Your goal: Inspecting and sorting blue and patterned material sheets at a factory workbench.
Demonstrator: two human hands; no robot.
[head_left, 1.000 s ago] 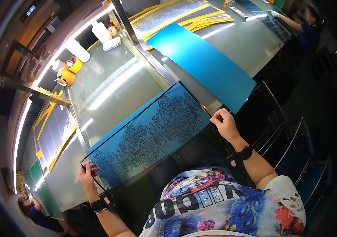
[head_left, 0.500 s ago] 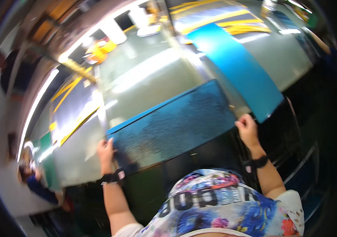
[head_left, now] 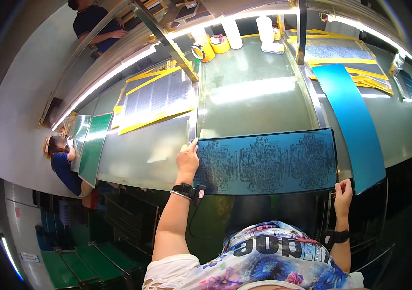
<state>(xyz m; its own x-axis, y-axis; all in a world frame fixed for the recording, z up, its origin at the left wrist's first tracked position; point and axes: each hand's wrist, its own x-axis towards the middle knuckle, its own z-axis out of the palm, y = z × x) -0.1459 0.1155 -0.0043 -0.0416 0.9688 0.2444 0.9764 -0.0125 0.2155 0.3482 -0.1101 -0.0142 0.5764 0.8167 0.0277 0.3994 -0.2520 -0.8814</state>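
A long blue circuit board panel (head_left: 283, 162) with dark trace patterns spans the space in front of me, its far edge over the table's near side. My left hand (head_left: 187, 157) is closed on the panel's left end, thumb and fingers near the far corner. At the near right corner, my right hand (head_left: 343, 192) pinches the edge with its fingers bent. Just right of that hand lies a second, plain bright blue panel (head_left: 353, 125), its near end reaching past the table's edge. Black bands circle both my wrists.
Metal posts (head_left: 307, 94) divide the glossy table (head_left: 244, 111). Yellow-edged patterned sheets (head_left: 157, 99) lie left and far right. Yellow tape rolls (head_left: 206, 51) and white bottles stand at the back. A co-worker (head_left: 66, 166) stands left by a green panel (head_left: 94, 150); another person (head_left: 97, 26) is behind.
My view has turned, so the table sits more level. The held panel is flatter and its trace patterns now show clearly. Both hands stay at its ends.
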